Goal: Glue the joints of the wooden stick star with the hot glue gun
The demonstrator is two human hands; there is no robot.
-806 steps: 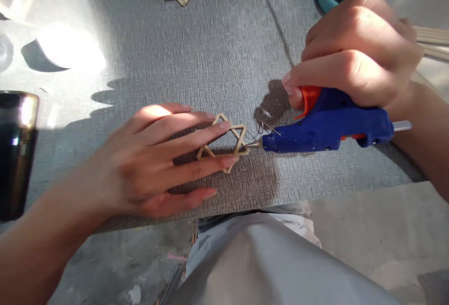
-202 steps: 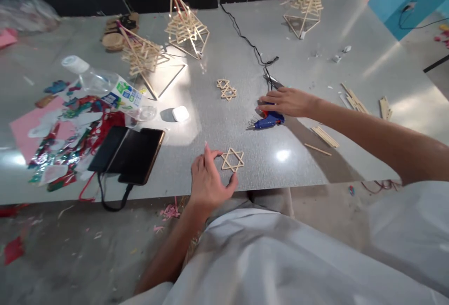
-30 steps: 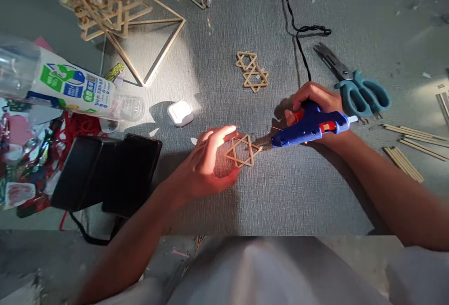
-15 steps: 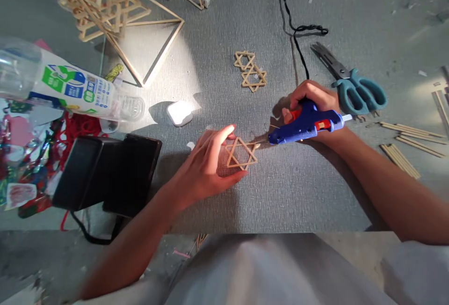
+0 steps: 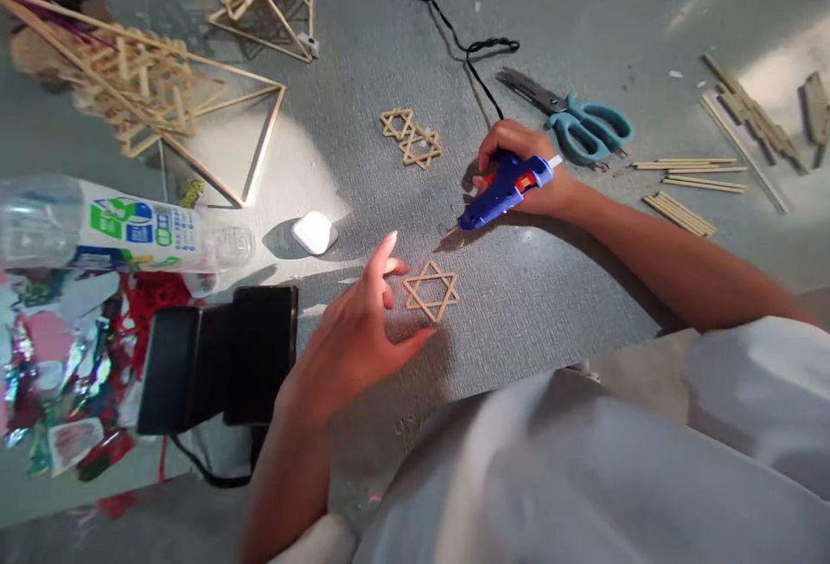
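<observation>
Beside a wooden hexagram [image 5: 432,302], the left hand [image 5: 354,330] spreads; the right hand [image 5: 519,138] grips a glue gun [image 5: 493,201].

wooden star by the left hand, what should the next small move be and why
Probably close the left hand lightly on the wooden star to steady it: that hand is spread open beside it, while the right hand holds the glue gun close by.

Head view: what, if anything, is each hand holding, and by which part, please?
The right hand holds the glue gun by its handle; the left hand, open beside the star, holds nothing.
</observation>
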